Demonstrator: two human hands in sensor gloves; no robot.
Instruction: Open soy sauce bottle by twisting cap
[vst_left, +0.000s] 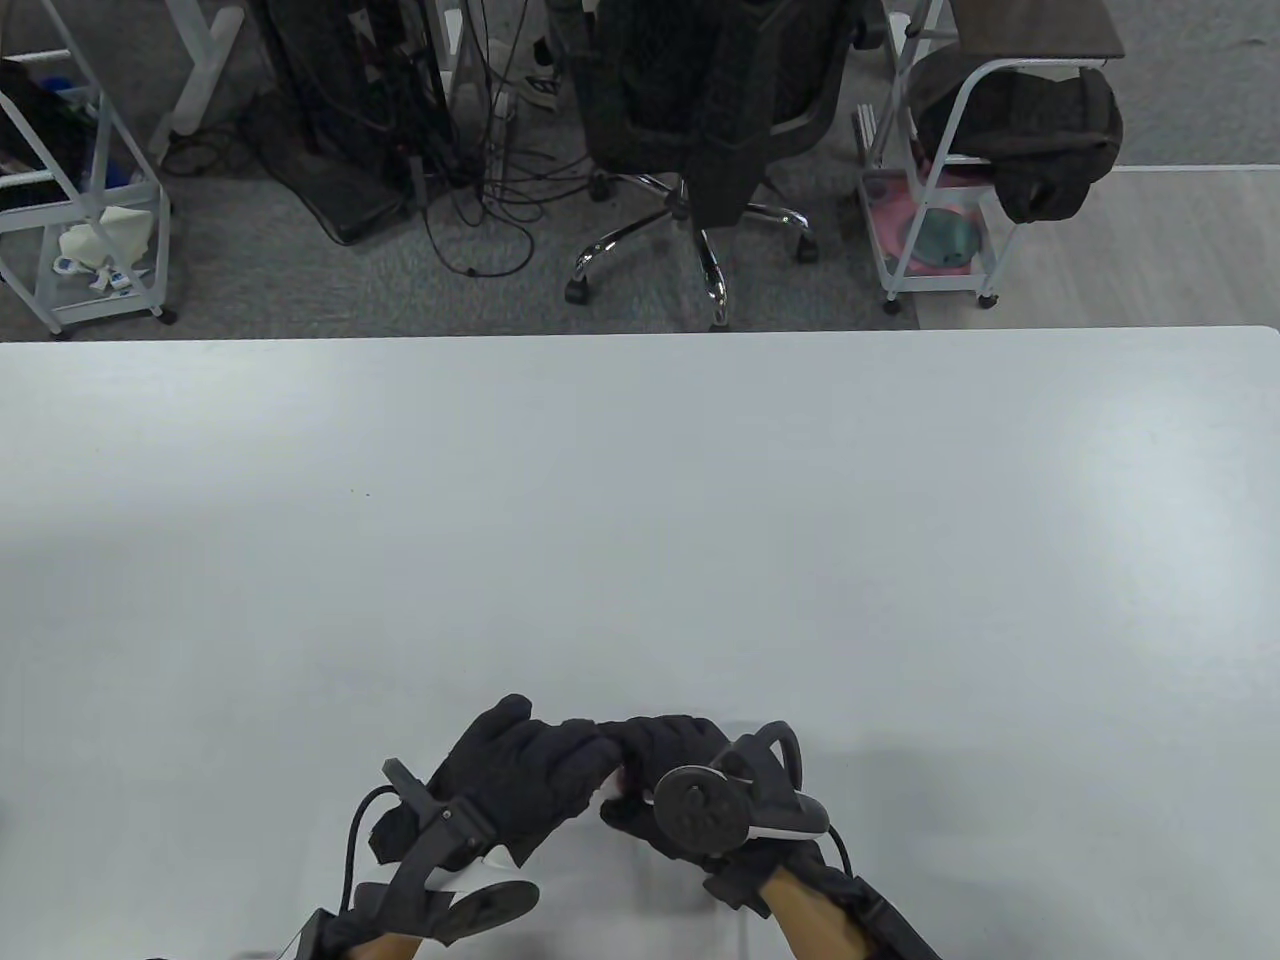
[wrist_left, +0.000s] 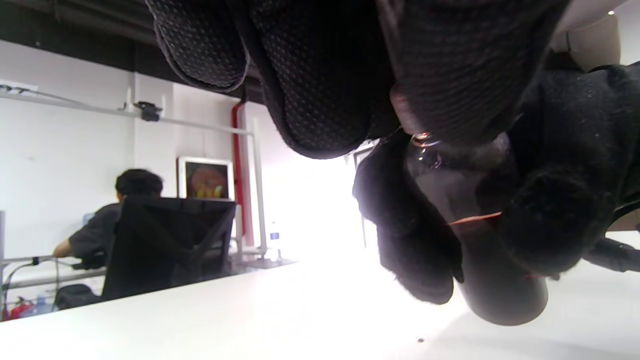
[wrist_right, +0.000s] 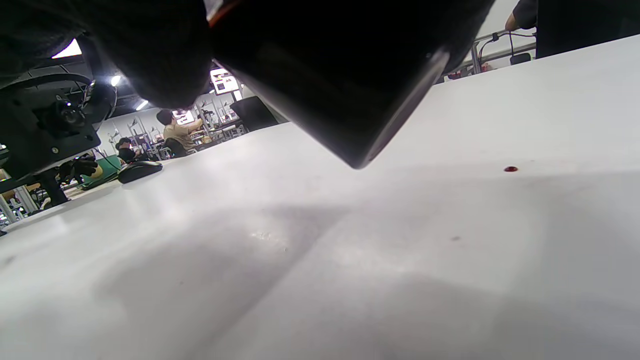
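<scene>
The soy sauce bottle (wrist_left: 492, 280) is dark glass with dark liquid inside. It is held tilted, its base (wrist_right: 350, 85) off the white table (vst_left: 640, 520). My right hand (vst_left: 650, 765) grips the bottle's body, its fingers (wrist_left: 415, 250) wrapped around the glass. My left hand (vst_left: 580, 765) covers the bottle's top, and its fingers (wrist_left: 440, 75) close over the neck so the cap is hidden. In the table view both hands meet near the front edge and hide the bottle, apart from a small pale bit (vst_left: 612, 788) between them.
A small red drop (wrist_right: 510, 169) lies on the table near the bottle. A black office chair (vst_left: 700, 110) and white carts (vst_left: 930, 230) stand beyond the table's far edge. A dark object (wrist_right: 140, 171) lies farther off on the table.
</scene>
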